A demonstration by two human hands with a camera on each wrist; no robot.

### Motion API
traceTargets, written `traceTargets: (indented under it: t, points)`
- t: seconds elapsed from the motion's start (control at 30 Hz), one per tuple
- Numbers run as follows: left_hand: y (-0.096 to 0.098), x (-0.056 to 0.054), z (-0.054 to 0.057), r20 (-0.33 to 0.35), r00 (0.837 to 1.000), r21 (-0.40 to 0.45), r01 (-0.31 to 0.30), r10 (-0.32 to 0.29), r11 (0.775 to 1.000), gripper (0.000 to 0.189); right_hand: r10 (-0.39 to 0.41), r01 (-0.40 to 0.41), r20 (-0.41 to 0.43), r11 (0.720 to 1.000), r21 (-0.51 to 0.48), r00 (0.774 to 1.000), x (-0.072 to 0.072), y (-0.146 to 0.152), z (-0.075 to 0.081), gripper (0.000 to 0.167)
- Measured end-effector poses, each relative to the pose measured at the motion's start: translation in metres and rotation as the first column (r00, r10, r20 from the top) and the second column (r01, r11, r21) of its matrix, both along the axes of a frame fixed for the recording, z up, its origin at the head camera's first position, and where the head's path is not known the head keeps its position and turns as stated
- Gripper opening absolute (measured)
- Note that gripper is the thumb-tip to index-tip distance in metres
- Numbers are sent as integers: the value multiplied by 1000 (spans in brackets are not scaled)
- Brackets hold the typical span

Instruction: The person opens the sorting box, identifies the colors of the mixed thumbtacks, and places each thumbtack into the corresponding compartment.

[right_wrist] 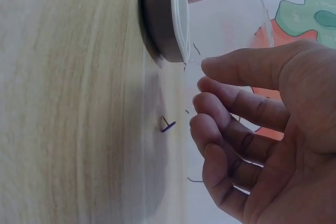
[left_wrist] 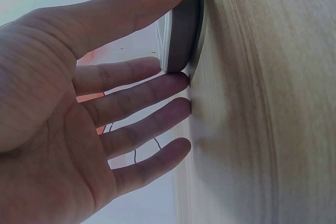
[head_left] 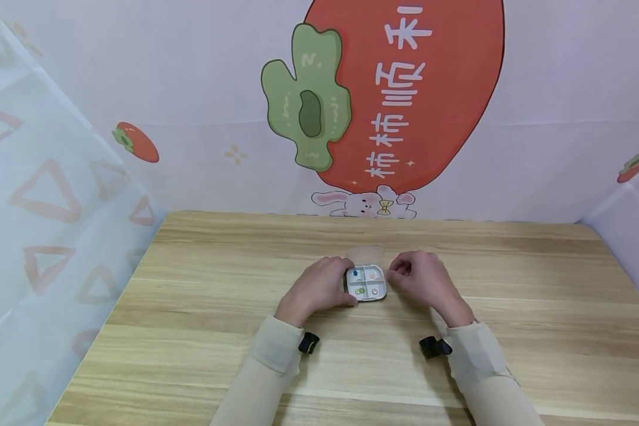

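A small white box (head_left: 365, 283) with four compartments lies on the table, its clear lid (head_left: 365, 255) flipped back. Tiny coloured pieces sit in the compartments: blue, green and reddish; their kind is too small to tell. My left hand (head_left: 322, 287) holds the box by its left side, thumb at the front and index finger at the back. Just right of the box is my right hand (head_left: 418, 278), its fingers loosely curled with nothing visible between thumb and index finger. In the right wrist view a small pin with a flat purple head (right_wrist: 168, 125) lies on the table.
The wooden table (head_left: 202, 296) reaches back to a cloth backdrop (head_left: 207, 165) printed with a large persimmon and a rabbit. Another cloth (head_left: 58, 236) with triangles hangs at the left. Black wrist bands (head_left: 309, 342) sit near both sleeve cuffs.
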State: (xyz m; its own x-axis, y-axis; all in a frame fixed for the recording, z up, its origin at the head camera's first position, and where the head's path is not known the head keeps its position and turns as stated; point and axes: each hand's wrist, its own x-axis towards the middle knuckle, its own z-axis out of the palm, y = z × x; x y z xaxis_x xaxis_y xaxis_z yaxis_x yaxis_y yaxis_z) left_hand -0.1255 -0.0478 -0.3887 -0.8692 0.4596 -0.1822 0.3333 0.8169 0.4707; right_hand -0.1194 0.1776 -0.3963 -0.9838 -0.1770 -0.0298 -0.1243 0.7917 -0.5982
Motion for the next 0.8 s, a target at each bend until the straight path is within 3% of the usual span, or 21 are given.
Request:
traceTargets:
  t: [0.8]
  points:
    - [1, -1, -1, 3, 1000, -11, -8, 8, 1000, 63, -37, 37, 9, 999, 4, 999, -3, 10, 0, 7]
